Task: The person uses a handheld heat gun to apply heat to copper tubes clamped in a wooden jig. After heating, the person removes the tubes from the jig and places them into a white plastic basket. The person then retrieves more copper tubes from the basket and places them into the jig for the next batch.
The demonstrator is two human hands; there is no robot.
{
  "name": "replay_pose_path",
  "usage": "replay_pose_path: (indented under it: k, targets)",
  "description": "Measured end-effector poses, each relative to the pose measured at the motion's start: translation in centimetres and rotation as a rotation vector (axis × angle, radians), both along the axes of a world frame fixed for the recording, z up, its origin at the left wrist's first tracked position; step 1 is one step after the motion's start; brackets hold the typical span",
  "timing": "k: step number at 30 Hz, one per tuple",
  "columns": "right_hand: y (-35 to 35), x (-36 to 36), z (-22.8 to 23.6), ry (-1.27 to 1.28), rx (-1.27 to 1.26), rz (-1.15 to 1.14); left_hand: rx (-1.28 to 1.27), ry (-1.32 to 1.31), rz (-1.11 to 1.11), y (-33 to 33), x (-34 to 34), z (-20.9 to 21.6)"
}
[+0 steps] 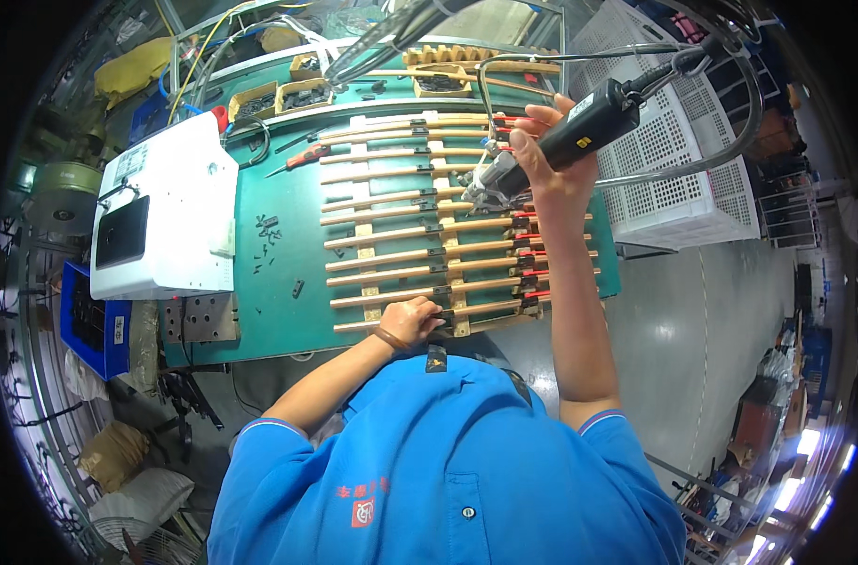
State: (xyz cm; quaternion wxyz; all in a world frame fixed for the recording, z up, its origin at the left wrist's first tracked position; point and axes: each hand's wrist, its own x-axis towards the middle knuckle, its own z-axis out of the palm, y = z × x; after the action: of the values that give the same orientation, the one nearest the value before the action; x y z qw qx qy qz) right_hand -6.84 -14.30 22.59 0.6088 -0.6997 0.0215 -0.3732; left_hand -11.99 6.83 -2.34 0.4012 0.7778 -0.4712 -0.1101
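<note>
My right hand (565,179) is raised over the right part of the bench and wraps round a black powered screwdriver (579,127). Its metal nose (490,184) points down and left, over several light wooden rods (382,275) laid side by side. These rods rest across notched wooden strips (455,280) and carry small black fittings (438,252); red pieces (534,274) show near their right ends. At the near edge, my left hand (410,320) is closed, fingers curled beside the black fitting on the nearest rods. What its fingertips pinch is hidden.
A white machine (165,217) stands at the left of the green bench (292,202). A red-handled screwdriver (302,158) and loose black parts (269,226) lie between. Small part boxes (304,97) sit at the back. White perforated crates (678,141) rise on the right; a hose (702,171) loops there.
</note>
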Motion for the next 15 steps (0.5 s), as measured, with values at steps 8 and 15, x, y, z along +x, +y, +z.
replay_pose_path:
  k: [8,15]
  targets:
    - [-2.1,-8.9,-1.5,0.104,-0.323,-0.105,0.180,-0.035,0.041,0.1,-0.3,1.4]
    - [-14.7,-19.8,-9.7,0.629,-0.950,0.275,-0.006,0.535,0.583,0.8,-6.5,5.6]
